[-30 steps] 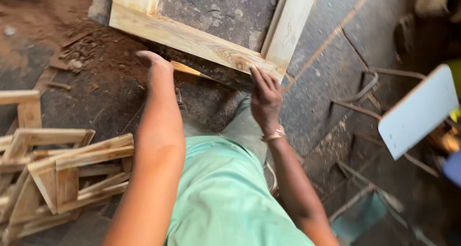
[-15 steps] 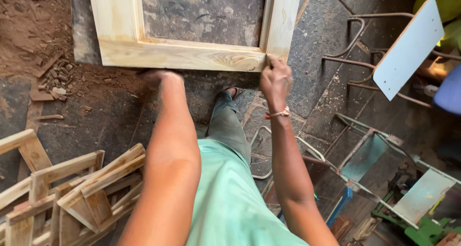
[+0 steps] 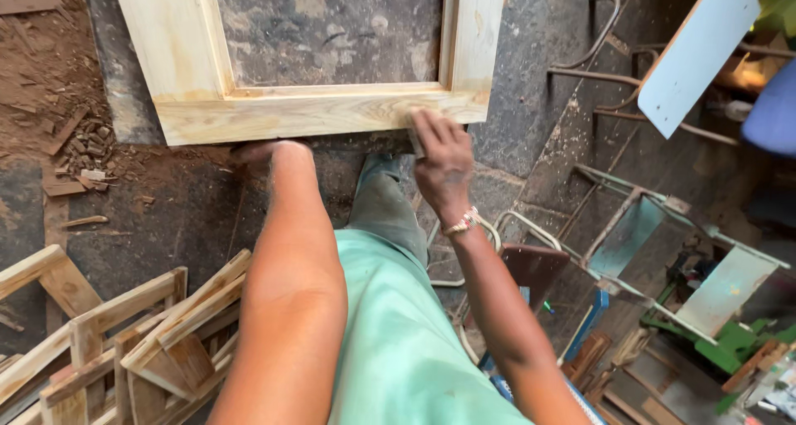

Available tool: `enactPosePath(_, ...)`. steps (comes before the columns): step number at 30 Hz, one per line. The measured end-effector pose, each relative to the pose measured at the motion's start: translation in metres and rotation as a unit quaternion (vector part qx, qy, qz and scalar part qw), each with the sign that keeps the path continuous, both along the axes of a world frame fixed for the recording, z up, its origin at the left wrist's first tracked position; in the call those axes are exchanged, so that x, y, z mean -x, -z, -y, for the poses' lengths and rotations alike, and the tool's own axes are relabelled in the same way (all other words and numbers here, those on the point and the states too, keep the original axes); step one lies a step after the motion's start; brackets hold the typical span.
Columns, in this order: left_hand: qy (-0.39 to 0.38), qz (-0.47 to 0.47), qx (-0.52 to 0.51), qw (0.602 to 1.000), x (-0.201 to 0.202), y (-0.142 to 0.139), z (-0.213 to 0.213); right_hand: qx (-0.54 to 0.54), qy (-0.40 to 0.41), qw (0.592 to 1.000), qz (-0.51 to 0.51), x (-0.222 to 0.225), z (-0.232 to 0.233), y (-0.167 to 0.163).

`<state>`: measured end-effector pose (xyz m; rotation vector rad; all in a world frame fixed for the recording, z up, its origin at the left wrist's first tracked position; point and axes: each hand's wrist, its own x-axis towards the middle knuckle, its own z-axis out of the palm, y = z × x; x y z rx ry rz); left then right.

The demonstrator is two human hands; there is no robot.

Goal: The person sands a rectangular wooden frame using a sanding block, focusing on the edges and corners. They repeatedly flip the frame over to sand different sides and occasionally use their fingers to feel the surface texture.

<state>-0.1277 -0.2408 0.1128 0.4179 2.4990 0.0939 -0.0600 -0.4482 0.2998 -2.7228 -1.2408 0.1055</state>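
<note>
Down at the left there's a heap of rough wooden frame pieces (image 3: 124, 334) on the dirt, and the left hand (image 3: 261, 153) is mostly tucked under the bottom edge of the pale wooden frame (image 3: 315, 114), so can't tell if it's gripping or just braced. Compared to half a second back the frame sits lower and closer in view. The right hand (image 3: 444, 151) has shifted from the corner edge onto the bottom rail, fingers curled over what looks like a small sanding block (image 3: 414, 131), so the rubbing looks to be working along that rail, with metal chair frames (image 3: 630, 226) off to the right.
</note>
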Motion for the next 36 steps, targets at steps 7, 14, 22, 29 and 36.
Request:
enactPosePath(7, 0.013, -0.004, 0.010, 1.000, 0.000, -0.001, -0.001, -0.002, -0.011, 1.000, -0.005, 0.005, 0.004, -0.005)
enactPosePath(14, 0.016, 0.002, 0.015, 1.000, 0.003, -0.007, -0.004, -0.021, 0.077, 0.997, 0.011, -0.014, 0.021, 0.008)
enactPosePath(22, 0.028, -0.003, 0.016, 0.999, 0.002, -0.010, -0.001, -0.150, 0.046, 0.986, -0.063, 0.009, -0.015, 0.031)
enactPosePath(29, 0.026, 0.000, 0.034, 0.999, -0.001, -0.006, -0.004, -0.233, 0.129, 0.897, -0.354, -0.012, -0.036, -0.011)
enactPosePath(36, 0.033, -0.010, 0.059, 0.998, 0.004, 0.007, 0.000, -0.446, 0.231, 0.727, -0.468, -0.124, -0.069, -0.017)
